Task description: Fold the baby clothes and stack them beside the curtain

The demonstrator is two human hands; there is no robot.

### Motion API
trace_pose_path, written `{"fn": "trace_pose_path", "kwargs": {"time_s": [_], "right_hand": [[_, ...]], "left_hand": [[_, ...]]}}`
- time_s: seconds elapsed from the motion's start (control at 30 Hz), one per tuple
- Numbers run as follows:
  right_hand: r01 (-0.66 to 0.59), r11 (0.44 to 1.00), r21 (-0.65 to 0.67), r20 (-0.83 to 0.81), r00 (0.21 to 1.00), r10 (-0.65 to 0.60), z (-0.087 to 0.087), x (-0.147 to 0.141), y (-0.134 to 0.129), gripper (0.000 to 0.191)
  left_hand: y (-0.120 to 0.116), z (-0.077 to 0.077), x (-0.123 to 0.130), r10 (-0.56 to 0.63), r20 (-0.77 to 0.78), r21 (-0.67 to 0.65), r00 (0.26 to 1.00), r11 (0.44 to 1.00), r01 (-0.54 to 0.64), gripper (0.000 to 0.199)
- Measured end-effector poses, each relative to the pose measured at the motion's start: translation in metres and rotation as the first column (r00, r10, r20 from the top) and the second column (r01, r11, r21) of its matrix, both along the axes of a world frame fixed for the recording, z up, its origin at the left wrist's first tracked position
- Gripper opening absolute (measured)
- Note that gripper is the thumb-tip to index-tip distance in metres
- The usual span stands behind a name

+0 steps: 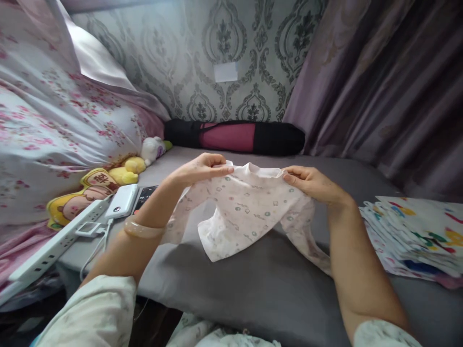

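A small white long-sleeved shirt (249, 207) with a faint print is stretched between my two hands, above a grey bed surface (231, 289). My left hand (208, 167) pinches it at the left shoulder, thumb on top. At the right shoulder my right hand (306, 182) grips the fabric beside the neckline. The shirt's body hangs down with its lower edge slanting to the left, and its sleeves droop under my forearms. The fingertips behind the cloth are hidden.
Folded clothes (415, 236) are stacked at the right. At the left lie a power strip (61, 241), a white power bank (122, 200), a phone (144, 196) and plush toys (90, 190). A black and pink roll (235, 137) rests against the patterned wall.
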State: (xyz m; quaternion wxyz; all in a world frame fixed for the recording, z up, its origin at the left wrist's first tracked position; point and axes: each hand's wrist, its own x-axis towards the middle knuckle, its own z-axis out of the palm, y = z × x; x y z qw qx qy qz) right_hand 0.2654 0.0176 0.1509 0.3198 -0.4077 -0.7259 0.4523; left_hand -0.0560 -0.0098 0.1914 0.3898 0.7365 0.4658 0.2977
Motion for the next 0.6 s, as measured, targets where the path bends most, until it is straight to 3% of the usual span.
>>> {"fn": "trace_pose_path", "kwargs": {"time_s": [0.17,0.27,0.43,0.6], "right_hand": [[-0.033,0.996,-0.084,0.133,0.99,0.044,-0.007,0.011,0.004,0.056],[-0.028,0.996,-0.081,0.212,0.976,0.044,-0.009,0.017,0.004,0.056],[-0.075,0.994,-0.083,0.233,0.968,0.092,-0.001,0.016,-0.001,0.05],[-0.024,1.0,0.017,0.234,0.972,0.019,0.011,0.01,-0.007,0.038]], "left_hand": [[0.014,-0.034,0.004,-0.12,0.05,-0.027,0.991,0.992,0.122,0.042],[0.02,-0.041,0.005,-0.083,0.078,-0.029,0.994,0.996,0.085,0.044],[0.02,-0.041,0.008,0.022,0.14,-0.028,0.99,0.999,-0.019,0.039],[0.014,-0.027,0.005,0.028,0.157,-0.043,0.987,0.999,-0.021,0.034]]}}
